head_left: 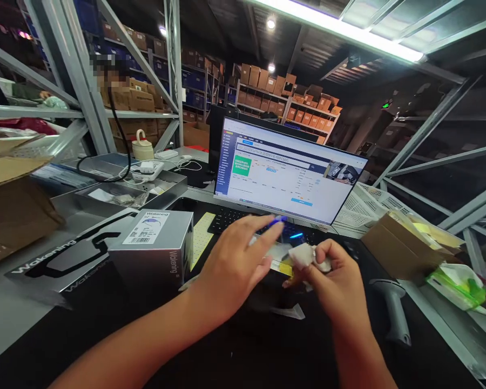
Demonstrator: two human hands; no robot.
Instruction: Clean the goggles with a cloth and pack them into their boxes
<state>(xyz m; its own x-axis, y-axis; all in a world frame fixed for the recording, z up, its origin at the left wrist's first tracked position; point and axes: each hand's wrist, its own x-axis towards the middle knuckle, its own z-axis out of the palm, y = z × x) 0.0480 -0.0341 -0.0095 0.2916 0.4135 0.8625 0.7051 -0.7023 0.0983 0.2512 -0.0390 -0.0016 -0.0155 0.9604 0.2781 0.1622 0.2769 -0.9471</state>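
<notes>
My left hand (235, 265) is in the middle, its fingers curved around a thin, see-through piece (278, 250) with blue glints near it. What exactly this piece is, I cannot make out. My right hand (338, 278) is closed on a crumpled white tissue (302, 255), close to the left fingertips. A yellow-and-white label or packet (282, 267) shows between the hands, partly hidden. Below them a strip of clear plastic film (295, 312) lies on the black mat (235, 356).
Left stand a silver Wakening box (146, 265), a flatter Wakening box (76, 251) and a cardboard box (16, 210). A monitor (283, 173) and keyboard (221, 221) are ahead. Right are a barcode scanner (395, 310), an open carton (400, 246) and a green-white packet (457, 286).
</notes>
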